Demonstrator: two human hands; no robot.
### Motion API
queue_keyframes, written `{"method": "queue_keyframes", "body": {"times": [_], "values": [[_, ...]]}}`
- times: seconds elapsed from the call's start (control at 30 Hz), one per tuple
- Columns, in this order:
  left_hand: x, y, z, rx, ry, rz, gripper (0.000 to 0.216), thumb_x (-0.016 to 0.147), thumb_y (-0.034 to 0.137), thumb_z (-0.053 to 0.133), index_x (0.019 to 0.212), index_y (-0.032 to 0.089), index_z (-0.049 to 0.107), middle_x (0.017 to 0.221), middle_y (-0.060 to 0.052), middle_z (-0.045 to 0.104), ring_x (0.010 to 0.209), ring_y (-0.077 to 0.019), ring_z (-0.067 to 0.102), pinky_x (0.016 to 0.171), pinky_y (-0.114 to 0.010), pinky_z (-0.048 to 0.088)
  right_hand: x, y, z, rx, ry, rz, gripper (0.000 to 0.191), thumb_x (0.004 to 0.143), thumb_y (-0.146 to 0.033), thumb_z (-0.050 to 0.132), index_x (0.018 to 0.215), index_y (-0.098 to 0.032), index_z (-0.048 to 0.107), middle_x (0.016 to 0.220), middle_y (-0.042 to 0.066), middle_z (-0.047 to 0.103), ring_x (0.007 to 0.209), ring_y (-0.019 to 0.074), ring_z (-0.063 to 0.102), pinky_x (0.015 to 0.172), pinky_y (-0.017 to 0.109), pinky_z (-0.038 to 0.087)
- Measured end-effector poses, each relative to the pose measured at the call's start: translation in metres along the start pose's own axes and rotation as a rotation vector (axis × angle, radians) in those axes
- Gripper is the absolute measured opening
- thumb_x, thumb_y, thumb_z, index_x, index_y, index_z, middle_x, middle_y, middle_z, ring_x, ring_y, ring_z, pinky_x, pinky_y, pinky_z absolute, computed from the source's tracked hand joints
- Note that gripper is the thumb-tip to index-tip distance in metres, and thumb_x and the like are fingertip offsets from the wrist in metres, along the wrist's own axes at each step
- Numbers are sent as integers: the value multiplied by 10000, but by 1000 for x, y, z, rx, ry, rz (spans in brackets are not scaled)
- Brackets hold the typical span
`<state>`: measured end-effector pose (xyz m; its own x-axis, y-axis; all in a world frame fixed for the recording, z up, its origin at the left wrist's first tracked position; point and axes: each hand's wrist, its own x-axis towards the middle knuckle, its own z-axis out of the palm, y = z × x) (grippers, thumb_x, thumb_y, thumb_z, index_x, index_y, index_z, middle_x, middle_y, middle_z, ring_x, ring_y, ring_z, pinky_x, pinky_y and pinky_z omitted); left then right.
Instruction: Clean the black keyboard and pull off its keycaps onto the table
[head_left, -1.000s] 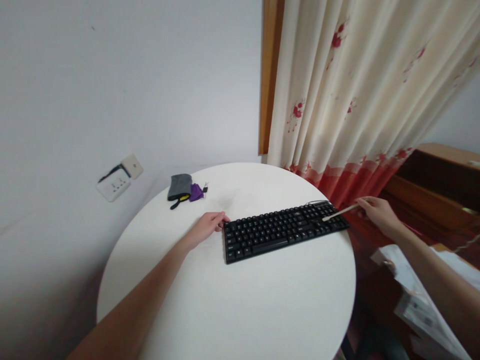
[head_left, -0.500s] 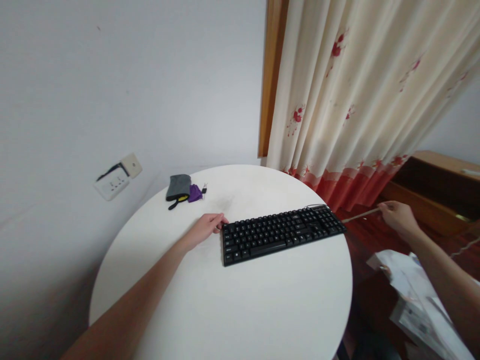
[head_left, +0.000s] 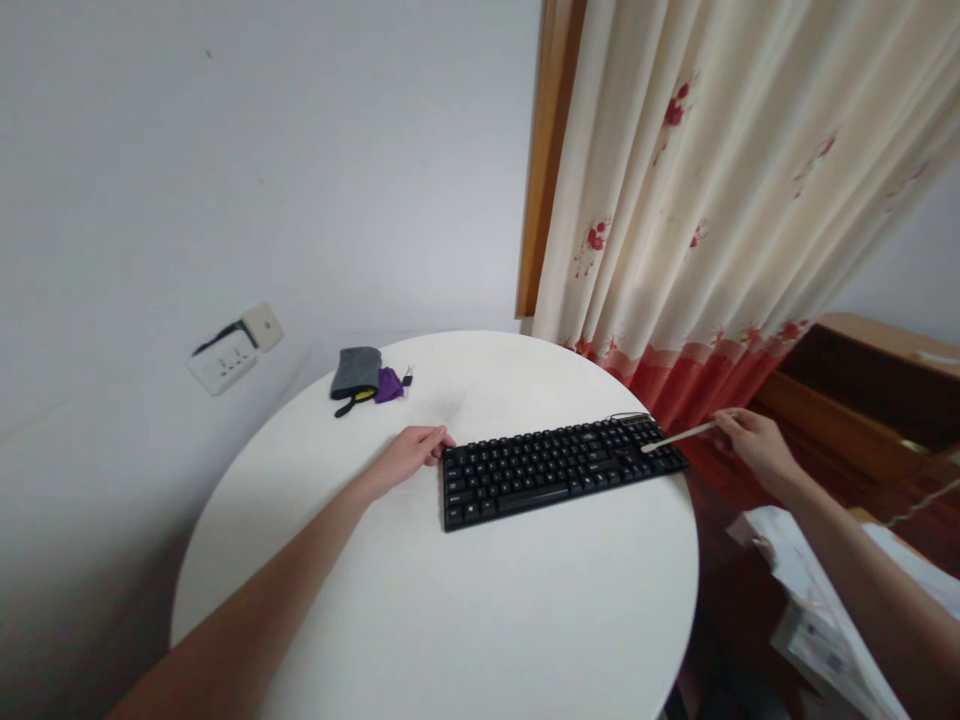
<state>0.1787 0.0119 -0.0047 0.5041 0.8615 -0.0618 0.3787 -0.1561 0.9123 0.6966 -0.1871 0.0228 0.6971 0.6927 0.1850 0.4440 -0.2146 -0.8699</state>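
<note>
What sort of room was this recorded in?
Probably a room in a home: a cream fabric curtain with red floral print hangs beside a round white table, and a brown wooden cabinet stands beyond.

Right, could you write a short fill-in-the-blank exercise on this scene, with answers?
The keyboard lies on a round table coloured ____.
The left hand is at the keyboard's ____ end.
The right hand holds a pale stick, its tip nearer the keyboard's ____ end.
The small bunched item directly beside the grey fabric is ____.
Missing words: white; left; right; purple.
</note>
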Motion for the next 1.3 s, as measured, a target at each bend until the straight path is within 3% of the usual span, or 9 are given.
{"method": "queue_keyframes", "body": {"times": [0.1, 0.37, 0.53, 0.67, 0.8, 1.07, 1.17, 1.3], "values": [[0, 0, 0, 4, -1, 2, 520, 816, 610, 528, 827, 131, 731, 752, -75, 674, 746, -194, 592, 665, -296, 481, 4, 10, -2, -32, 7, 25, 235, 805, -367, 599, 778, -148, 678, 524, 33, 592, 445, 142, 478, 435, 262, 334], [3, -7, -1, 4, 2, 3, 514, 837, 596, 519, 852, 127, 728, 744, -71, 665, 744, -193, 597, 664, -293, 484, 17, 22, -32, -43, 211, 137, 161, 796, -219, 616, 647, -174, 657, 473, 70, 558, 404, 153, 434, 449, 341, 297], [2, -6, -1, 5, -18, 19, 486, 847, 569, 513, 841, 130, 722, 738, -62, 662, 737, -184, 591, 662, -285, 479, 4, 9, -22, 350, 348, 165, 121, 754, -180, 639, 633, -190, 642, 562, 91, 614, 426, 124, 446, 441, 322, 295], [1, -3, 0, -3, -27, 23, 481, 849, 564, 512, 833, 131, 720, 741, -60, 664, 724, -172, 584, 664, -278, 472, -29, -14, 19, 492, 340, 63, 123, 710, -262, 687, 653, -174, 623, 538, 38, 601, 406, 92, 421, 399, 258, 272], [0, -2, 1, -19, -21, 17, 490, 833, 571, 526, 833, 123, 727, 730, -61, 659, 719, -174, 583, 651, -276, 469, -75, -44, 79, 535, 160, -6, 226, 708, -357, 725, 737, -148, 643, 571, 24, 632, 438, 84, 454, 409, 209, 312], [-1, -5, 0, -14, -17, 37, 505, 844, 572, 520, 816, 116, 733, 707, -66, 653, 694, -169, 583, 641, -277, 468, -169, -125, 197, 621, -388, -57, 268, 832, -434, 649, 785, -176, 588, 589, 31, 667, 413, 90, 470, 388, 197, 329], [-2, -5, 1, -12, -8, 30, 500, 853, 560, 513, 836, 110, 730, 724, -72, 663, 701, -169, 587, 642, -278, 476, -188, -140, 224, 579, -496, -112, 291, 863, -459, 606, 789, -178, 578, 594, 39, 674, 403, 97, 485, 380, 202, 346], [-2, -5, 1, -18, -26, 37, 501, 860, 567, 509, 841, 117, 728, 732, -70, 675, 710, -169, 595, 637, -274, 480, -199, -137, 235, 506, -480, -113, 310, 877, -481, 582, 807, -179, 581, 614, 50, 684, 420, 110, 509, 395, 213, 384]]}}
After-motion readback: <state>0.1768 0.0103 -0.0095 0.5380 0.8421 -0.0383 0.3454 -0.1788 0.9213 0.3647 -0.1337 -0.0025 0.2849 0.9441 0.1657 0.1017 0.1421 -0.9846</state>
